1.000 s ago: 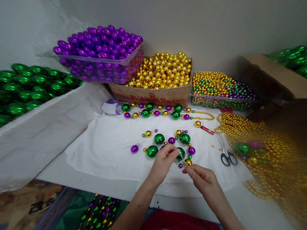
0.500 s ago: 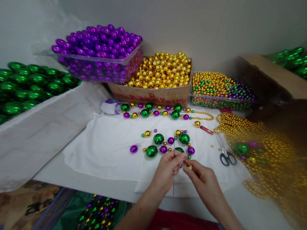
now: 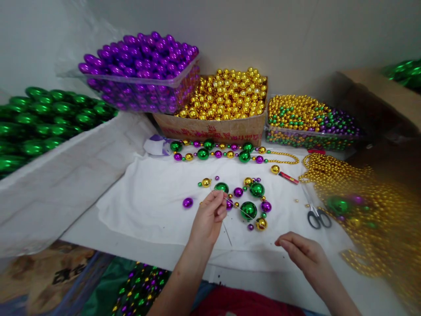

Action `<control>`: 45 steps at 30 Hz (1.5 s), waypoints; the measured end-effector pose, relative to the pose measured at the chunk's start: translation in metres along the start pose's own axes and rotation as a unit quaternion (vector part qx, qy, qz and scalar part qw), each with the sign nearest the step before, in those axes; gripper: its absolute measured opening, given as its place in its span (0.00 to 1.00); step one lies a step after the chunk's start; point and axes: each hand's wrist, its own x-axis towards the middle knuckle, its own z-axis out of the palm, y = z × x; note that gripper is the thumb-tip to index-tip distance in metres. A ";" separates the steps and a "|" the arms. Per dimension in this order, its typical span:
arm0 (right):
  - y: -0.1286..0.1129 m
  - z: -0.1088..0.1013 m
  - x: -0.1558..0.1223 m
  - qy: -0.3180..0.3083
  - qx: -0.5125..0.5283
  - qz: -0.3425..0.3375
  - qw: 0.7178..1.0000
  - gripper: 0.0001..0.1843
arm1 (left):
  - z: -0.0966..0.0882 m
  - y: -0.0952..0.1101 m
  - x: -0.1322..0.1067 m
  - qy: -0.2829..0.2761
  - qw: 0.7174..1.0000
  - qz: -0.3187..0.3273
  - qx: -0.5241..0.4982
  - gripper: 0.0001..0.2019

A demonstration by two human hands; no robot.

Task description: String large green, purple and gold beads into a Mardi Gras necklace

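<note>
My left hand (image 3: 208, 215) is closed in a pinch on a thin string (image 3: 241, 210), over the white cloth. One length of the string slants down to a gold bead (image 3: 261, 224), and a loose end hangs below the hand. My right hand (image 3: 302, 252) is at the lower right, its thumb and fingers pressed together; whatever they may hold is too small to see. Beyond the hands lies a curve of beads with a large green bead (image 3: 248, 210), a purple bead (image 3: 266, 206) and small gold ones. A loose purple bead (image 3: 187, 202) rests to the left.
Finished-looking bead strands (image 3: 203, 154) lie across the back of the cloth (image 3: 141, 206). Behind stand a purple bead bin (image 3: 138, 79), a gold bead box (image 3: 210, 127) and a mixed small-bead tub (image 3: 305, 139). Black-handled scissors (image 3: 318, 218) and gold bead chains (image 3: 371, 206) are at right.
My hands were together at the gold bead and have moved apart. The left went up and left with the string; the right went right and down. The gold bead now lies on the cloth.
</note>
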 end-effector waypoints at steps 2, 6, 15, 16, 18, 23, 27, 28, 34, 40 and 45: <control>0.002 -0.001 -0.002 0.013 -0.028 -0.013 0.999 0.23 | 0.001 -0.001 -0.001 0.009 1.000 0.011 -0.001 0.16; 0.013 -0.005 -0.006 0.017 -0.082 -0.018 0.996 0.21 | 0.003 -0.006 -0.005 0.021 0.998 0.050 0.015 0.15; 0.009 -0.019 -0.017 0.043 -0.095 -0.052 0.993 0.19 | 0.003 -0.010 -0.009 0.025 0.993 0.092 0.073 0.15; 0.009 -0.019 -0.018 0.042 -0.097 -0.052 0.993 0.18 | 0.004 -0.010 -0.009 0.026 0.992 0.096 0.073 0.14; 0.009 -0.017 -0.019 0.052 -0.093 -0.048 0.993 0.18 | 0.005 -0.011 -0.009 0.024 0.993 0.097 0.069 0.14; 0.013 -0.010 -0.022 0.113 -0.019 -0.020 0.993 0.19 | -0.001 -0.003 -0.003 0.008 0.998 0.060 0.002 0.14; 0.006 -0.011 -0.020 0.122 0.200 0.082 0.969 0.19 | -0.011 0.008 0.002 0.039 0.994 0.098 -0.014 0.16; 0.003 -0.010 -0.018 0.106 0.281 0.098 0.949 0.18 | -0.010 0.007 0.000 0.054 0.993 0.109 0.003 0.17; -0.034 0.019 0.015 0.045 0.540 0.034 0.840 0.11 | 0.022 -0.043 -0.036 -0.049 0.977 -0.063 0.196 0.19; -0.041 0.018 0.027 0.119 0.564 -0.023 0.817 0.06 | 0.035 -0.059 -0.040 -0.203 0.931 -0.146 0.265 0.16; 0.024 -0.039 -0.013 0.234 0.427 -0.002 0.873 0.09 | 0.028 -0.046 -0.026 -0.243 0.902 -0.135 0.329 0.13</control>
